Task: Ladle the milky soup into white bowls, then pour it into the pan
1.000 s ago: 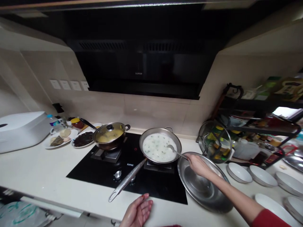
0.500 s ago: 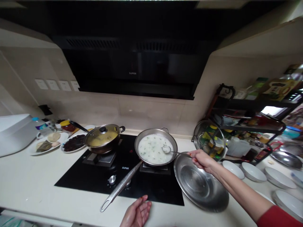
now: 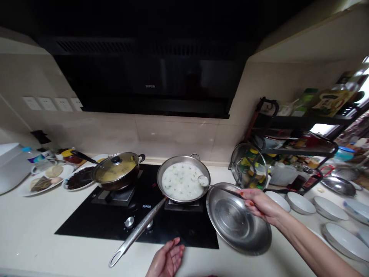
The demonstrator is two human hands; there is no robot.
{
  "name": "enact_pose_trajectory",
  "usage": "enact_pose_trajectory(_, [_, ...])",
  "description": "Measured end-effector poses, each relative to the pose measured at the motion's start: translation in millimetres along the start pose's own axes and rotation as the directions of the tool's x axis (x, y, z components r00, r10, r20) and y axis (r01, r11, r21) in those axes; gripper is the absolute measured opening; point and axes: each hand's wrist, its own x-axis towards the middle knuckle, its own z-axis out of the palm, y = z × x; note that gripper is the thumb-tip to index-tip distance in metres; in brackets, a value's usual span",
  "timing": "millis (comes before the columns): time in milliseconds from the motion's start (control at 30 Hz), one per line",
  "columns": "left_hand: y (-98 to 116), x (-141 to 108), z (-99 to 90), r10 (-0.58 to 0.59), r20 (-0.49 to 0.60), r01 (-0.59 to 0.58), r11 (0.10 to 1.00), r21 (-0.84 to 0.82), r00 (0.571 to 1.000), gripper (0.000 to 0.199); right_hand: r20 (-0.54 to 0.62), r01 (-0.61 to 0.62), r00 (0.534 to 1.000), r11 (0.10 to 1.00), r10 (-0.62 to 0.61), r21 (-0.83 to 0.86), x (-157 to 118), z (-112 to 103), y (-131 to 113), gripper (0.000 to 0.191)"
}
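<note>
My right hand point(image 3: 258, 204) is closed round the dark handle of a ladle point(image 3: 203, 181), whose bowl rests at the right side of a pan point(image 3: 159, 179). White soup with green bits point(image 3: 181, 182) fills that pan, and its long metal handle points toward the front left. Under my right hand lies a wide steel basin point(image 3: 233, 219), partly hidden by the hand and ladle. Palm up and fingers apart, my left hand point(image 3: 168, 257) is near the front edge of the black stove point(image 3: 184, 234), holding nothing.
A lidded pan point(image 3: 117, 171) stands on the left burner, beside plates of dark food point(image 3: 79, 178) and other food point(image 3: 43, 184). At the right are a glass lid point(image 3: 249, 165), a loaded rack point(image 3: 302, 152) and several white bowls point(image 3: 300, 203). A range hood point(image 3: 150, 77) hangs above.
The view has shifted slightly to the right. My right hand has drawn back to the right with the ladle, whose bowl is now nearer the pan's right rim. My left hand looks unchanged.
</note>
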Motion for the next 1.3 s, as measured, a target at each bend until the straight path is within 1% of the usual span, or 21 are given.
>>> enact_pose_trajectory(100, [-1.6,3.2,1.7,0.009,-0.006,-0.008,1.000,0.012,1.000,0.018,-0.044,-0.008,0.999,1.000,0.009,0.022,-14.1,-20.8,10.3,0.024])
enact_pose_trajectory(233, [-2.8,5.8,3.0,0.015,-0.014,-0.015,1.000,0.027,1.000,0.018,-0.190,-0.017,0.982,0.999,0.007,-0.051,-30.7,-51.4,35.7,0.037])
enact_pose_trajectory(300, [-3.5,6.3,5.0,0.018,-0.018,-0.018,0.999,0.036,1.000,0.017,-0.244,0.005,0.969,0.988,-0.043,-0.154,-34.5,-66.0,55.2,0.038])
enact_pose_trajectory(367, [-4.6,6.7,7.6,0.014,-0.016,-0.013,0.999,0.047,1.000,0.017,-0.268,0.088,0.948,0.952,-0.171,-0.295,-34.1,-78.9,80.1,0.036])
enact_pose_trajectory(433, [-6.2,7.1,10.0,0.009,-0.011,-0.008,0.998,0.055,1.000,0.017,-0.248,0.169,0.918,0.871,-0.309,-0.461,-30.8,-89.6,109.7,0.034])
enact_pose_trajectory(533, [-8.6,7.7,12.3,0.000,-0.003,0.000,0.998,0.062,1.000,0.017,-0.175,0.235,0.868,0.694,-0.465,-0.680,-27.4,-101.4,156.2,0.035])
enact_pose_trajectory(567, [-9.1,7.7,12.9,-0.003,-0.001,0.003,0.998,0.064,1.000,0.017,-0.162,0.218,0.858,0.631,-0.488,-0.745,-27.8,-104.3,170.0,0.035])
enact_pose_trajectory(633, [-9.8,7.3,14.2,-0.008,-0.003,0.008,0.997,0.071,1.000,0.017,-0.108,0.176,0.866,0.499,-0.489,-0.848,-30.6,-109.2,190.8,0.042])
enact_pose_trajectory(700, [-10.0,6.1,15.5,-0.008,-0.003,0.008,0.997,0.075,1.000,0.018,-0.084,0.163,0.862,0.431,-0.500,-0.888,-33.7,-112.8,199.5,0.049])
enact_pose_trajectory(767, [-10.4,4.5,16.5,-0.006,0.000,0.006,0.997,0.077,1.000,0.018,-0.099,0.166,0.846,0.436,-0.523,-0.885,-34.7,-114.0,194.7,0.048])
enact_pose_trajectory(833, [-11.1,2.9,16.8,-0.006,0.006,0.006,0.997,0.074,1.000,0.018,-0.147,0.180,0.821,0.494,-0.551,-0.851,-32.9,-111.2,178.1,0.044])
enact_pose_trajectory(900, [-12.2,1.4,16.2,-0.011,0.010,0.011,0.998,0.068,1.000,0.017,-0.210,0.214,0.788,0.577,-0.579,-0.788,-29.8,-102.9,154.4,0.045])
enact_pose_trajectory(967, [-13.3,-0.1,14.9,-0.019,0.011,0.018,0.998,0.062,1.000,0.016,-0.232,0.258,0.789,0.649,-0.569,-0.716,-26.7,-88.8,128.4,0.050])
enact_pose_trajectory(1000, [-13.8,-0.9,14.1,-0.021,0.009,0.020,0.998,0.059,1.000,0.016,-0.228,0.278,0.792,0.667,-0.566,-0.691,-25.1,-80.0,116.0,0.053])
enact_pose_trajectory(1033, [-14.1,-1.7,13.3,-0.020,0.006,0.020,0.998,0.054,1.000,0.016,-0.193,0.300,0.801,0.660,-0.567,-0.689,-23.2,-70.4,104.5,0.054])
enact_pose_trajectory(1100, [-14.5,-3.6,11.4,-0.011,0.005,0.011,0.999,0.042,1.000,0.016,-0.099,0.359,0.805,0.614,-0.585,-0.702,-17.9,-49.9,84.9,0.056])
enact_pose_trajectory(1133, [-14.5,-4.6,10.2,-0.006,0.004,0.006,0.999,0.034,1.000,0.016,-0.047,0.389,0.796,0.570,-0.603,-0.724,-14.2,-39.7,76.9,0.054])
enact_pose_trajectory(1167, [-14.5,-5.5,8.8,-0.003,0.002,0.003,1.000,0.025,1.000,0.016,0.013,0.430,0.773,0.510,-0.634,-0.745,-9.8,-29.6,70.0,0.052])
enact_pose_trajectory(1233, [-14.1,-7.4,5.4,0.000,-0.004,0.000,1.000,0.006,1.000,0.015,0.139,0.489,0.720,0.355,-0.680,-0.797,-0.2,-10.0,58.5,0.048])
enact_pose_trajectory(1267, [-13.8,-8.3,3.4,0.001,-0.007,-0.001,1.000,-0.002,1.000,0.015,0.211,0.497,0.709,0.265,-0.673,-0.826,4.5,-0.4,53.7,0.047])
enact_pose_trajectory(1300, [-13.5,-9.3,1.5,0.003,-0.011,-0.003,1.000,-0.011,1.000,0.015,0.286,0.493,0.712,0.167,-0.641,-0.854,8.8,9.3,49.1,0.046])
